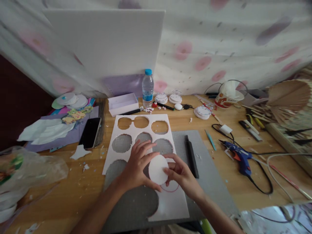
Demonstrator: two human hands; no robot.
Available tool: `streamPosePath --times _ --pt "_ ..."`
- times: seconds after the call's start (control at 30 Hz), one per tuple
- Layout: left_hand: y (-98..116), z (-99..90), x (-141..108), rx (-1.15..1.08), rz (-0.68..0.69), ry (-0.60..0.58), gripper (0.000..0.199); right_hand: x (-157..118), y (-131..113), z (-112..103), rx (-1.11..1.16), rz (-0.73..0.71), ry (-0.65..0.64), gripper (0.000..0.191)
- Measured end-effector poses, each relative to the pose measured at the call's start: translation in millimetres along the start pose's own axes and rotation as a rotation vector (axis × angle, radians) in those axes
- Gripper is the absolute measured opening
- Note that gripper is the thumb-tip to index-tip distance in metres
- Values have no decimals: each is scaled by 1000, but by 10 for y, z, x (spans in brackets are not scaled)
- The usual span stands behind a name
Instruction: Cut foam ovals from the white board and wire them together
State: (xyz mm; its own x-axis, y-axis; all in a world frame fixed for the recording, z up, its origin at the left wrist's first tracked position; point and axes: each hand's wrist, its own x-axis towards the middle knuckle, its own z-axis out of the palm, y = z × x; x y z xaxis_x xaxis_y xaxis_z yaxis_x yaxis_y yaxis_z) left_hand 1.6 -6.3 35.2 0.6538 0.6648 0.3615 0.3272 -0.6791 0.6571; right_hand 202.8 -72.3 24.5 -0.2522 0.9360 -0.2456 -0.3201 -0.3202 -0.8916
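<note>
Between my two hands, a white round disc [158, 169] is held tilted up above a white foam-like sheet [180, 208]. My right hand [179, 170] pinches the disc at its right side, thumb on the front face. The thumb and index finger of my left hand [140, 165] curve around its left edge, the other fingers spread. Several round holes are cut through the sheet, and a pink circle outline [172, 191] is partly visible under my right hand. Beneath the sheet lies a grey cutting mat [207, 191]. A black cutter-like tool [192, 157] rests on the mat to the right.
A blue glue gun [240, 156] with its cable lies at the right, near a teal-handled tool [210, 139]. Behind stand a water bottle [147, 87], a white box [123, 104] and stacked discs [202, 112]. A phone [90, 132] and plastic bag [31, 165] are leftward.
</note>
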Motion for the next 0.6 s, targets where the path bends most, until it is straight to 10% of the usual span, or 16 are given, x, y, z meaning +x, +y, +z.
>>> streamPosePath --times 0.23,0.43,0.6 --pt "-330 -574 -56 -16 -230 149 30 181 197 -145 -141 -107 74 41" --pt "-940 -1262 -14 452 -599 150 34 179 302 -194 -297 -115 82 39" --pt "-1325 -1481 15 577 -831 261 41 166 314 -182 -346 -121 82 37"
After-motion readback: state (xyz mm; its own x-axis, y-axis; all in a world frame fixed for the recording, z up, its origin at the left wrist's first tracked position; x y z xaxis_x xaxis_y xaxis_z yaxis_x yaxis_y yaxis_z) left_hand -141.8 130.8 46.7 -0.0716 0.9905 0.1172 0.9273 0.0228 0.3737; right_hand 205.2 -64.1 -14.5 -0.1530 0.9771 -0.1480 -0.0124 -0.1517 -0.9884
